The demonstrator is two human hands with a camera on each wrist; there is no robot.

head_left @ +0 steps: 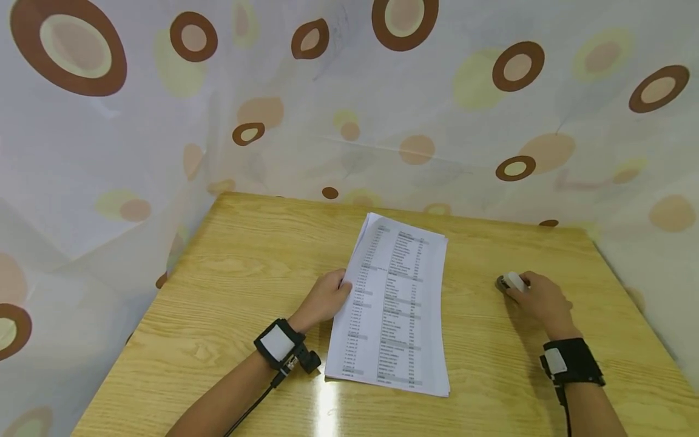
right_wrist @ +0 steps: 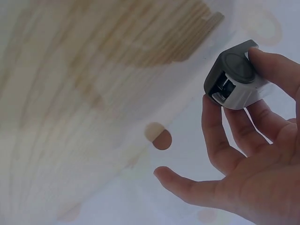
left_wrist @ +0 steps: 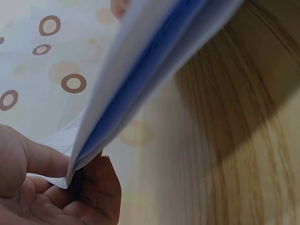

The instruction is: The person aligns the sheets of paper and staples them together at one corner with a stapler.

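Note:
A stack of printed sheets lies in the middle of a wooden table. My left hand is at the stack's left edge. In the left wrist view the thumb and fingers pinch that edge, and the sheets are lifted off the table there. My right hand is to the right of the paper, low over the table. It holds a small grey and white stapler. In the right wrist view the stapler sits between the fingers, while the thumb stays apart from it.
A pale cloth printed with brown, yellow and tan circles hangs close around the table's back and both sides. The table's right edge runs near my right hand. Black bands with cameras sit on both wrists.

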